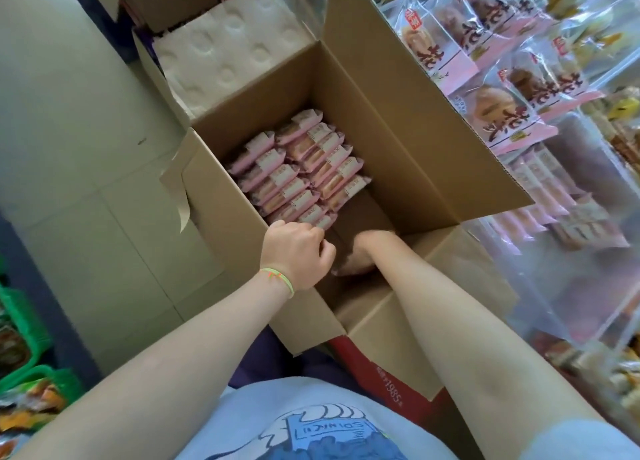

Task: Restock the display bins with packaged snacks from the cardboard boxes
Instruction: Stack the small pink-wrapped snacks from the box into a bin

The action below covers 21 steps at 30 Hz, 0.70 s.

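Where stacked, snack packs look pink.

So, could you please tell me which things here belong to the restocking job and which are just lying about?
Part of the job:
- open cardboard box
- pink snack packets stacked in it
- left hand at the nearest packets
- right hand deep in the box
- clear display bins holding snacks

Just lying about:
- white paper rolls
- green baskets
- red carton beneath the box

I count one open cardboard box in front of me, holding two rows of pink snack packets; about sixteen packets show. Both my hands, left hand and right hand, are inside it.
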Motion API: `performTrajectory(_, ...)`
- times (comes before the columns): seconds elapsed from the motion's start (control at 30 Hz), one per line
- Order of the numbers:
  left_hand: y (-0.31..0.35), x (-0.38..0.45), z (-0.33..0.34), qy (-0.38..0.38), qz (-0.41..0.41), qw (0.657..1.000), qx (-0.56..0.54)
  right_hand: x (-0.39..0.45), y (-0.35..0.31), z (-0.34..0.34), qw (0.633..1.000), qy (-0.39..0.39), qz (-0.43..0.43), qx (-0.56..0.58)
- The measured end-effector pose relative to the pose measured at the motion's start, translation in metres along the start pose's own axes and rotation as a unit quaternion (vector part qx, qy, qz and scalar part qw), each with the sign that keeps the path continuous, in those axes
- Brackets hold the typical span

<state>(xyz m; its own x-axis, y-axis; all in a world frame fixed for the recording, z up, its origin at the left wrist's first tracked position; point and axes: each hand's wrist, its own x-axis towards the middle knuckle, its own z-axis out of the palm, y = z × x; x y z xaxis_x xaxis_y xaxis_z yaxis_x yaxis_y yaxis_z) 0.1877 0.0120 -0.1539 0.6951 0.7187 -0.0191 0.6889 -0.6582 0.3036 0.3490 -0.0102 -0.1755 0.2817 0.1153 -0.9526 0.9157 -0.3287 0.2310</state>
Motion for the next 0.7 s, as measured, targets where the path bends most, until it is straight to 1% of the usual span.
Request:
performTrajectory(0.07,-0.001,-0.001,0.000,-0.005,0.003,1.000,0.015,-0.015,0.007,0.002,0.994,0.039,-0.060,0.080)
performTrajectory(0.1,-0.001,-0.001,0.000,-0.009,0.003,1.000,0.021,-0.020,0.011,0.004,0.986,0.067,-0.086,0.129)
performTrajectory(0.2,-0.001,-0.002,-0.003,-0.041,-0.004,0.999,0.031,-0.036,0.022,0.012,0.948,0.117,-0.149,0.255)
performTrajectory(0.27,-0.001,-0.003,-0.010,-0.089,-0.013,0.995,0.039,-0.048,0.031,0.013,0.919,0.146,-0.173,0.324)
performTrajectory(0.3,0.000,-0.002,-0.013,-0.103,-0.022,0.994,0.028,-0.056,0.038,0.014,0.900,0.170,-0.188,0.354)
performTrajectory(0.33,0.001,-0.001,-0.016,-0.106,-0.049,0.993,-0.018,-0.064,0.046,0.015,0.879,0.196,-0.201,0.385)
performTrajectory(0.37,0.003,0.001,-0.023,-0.114,-0.114,0.979,-0.124,-0.072,0.055,0.017,0.852,0.214,-0.211,0.428)
performTrajectory(0.4,0.008,0.003,-0.036,-0.133,-0.198,0.931,-0.277,-0.081,0.064,0.020,0.818,0.225,-0.220,0.482)
performTrajectory(0.43,0.014,0.005,-0.049,-0.148,-0.281,0.848,-0.424,-0.092,0.073,0.024,0.776,0.238,-0.231,0.536)
performTrajectory(0.47,0.019,0.006,-0.060,-0.172,-0.343,0.759,-0.526,-0.104,0.082,0.030,0.727,0.254,-0.253,0.585)
performTrajectory(0.5,0.024,0.008,-0.071,-0.222,-0.371,0.685,-0.587,-0.116,0.089,0.036,0.679,0.277,-0.278,0.621)
performTrajectory(0.53,0.030,0.008,-0.080,-0.280,-0.372,0.621,-0.631,-0.128,0.095,0.043,0.635,0.299,-0.307,0.643)
performTrajectory(0.57,0.038,0.009,-0.087,-0.328,-0.360,0.563,-0.667,-0.141,0.102,0.050,0.606,0.311,-0.338,0.650)
performTrajectory(0.6,0.048,0.009,-0.094,-0.362,-0.345,0.519,-0.693,-0.153,0.108,0.057,0.585,0.309,-0.373,0.651)
performTrajectory(0.63,0.059,0.010,-0.098,-0.380,-0.327,0.496,-0.709,-0.165,0.114,0.065,0.579,0.296,-0.407,0.641)
performTrajectory(0.67,0.069,0.012,-0.099,-0.393,-0.303,0.484,-0.721,-0.174,0.122,0.073,0.589,0.274,-0.436,0.623)
performTrajectory(0.7,0.079,0.015,-0.099,-0.400,-0.282,0.475,-0.731,-0.182,0.130,0.083,0.611,0.253,-0.458,0.594)
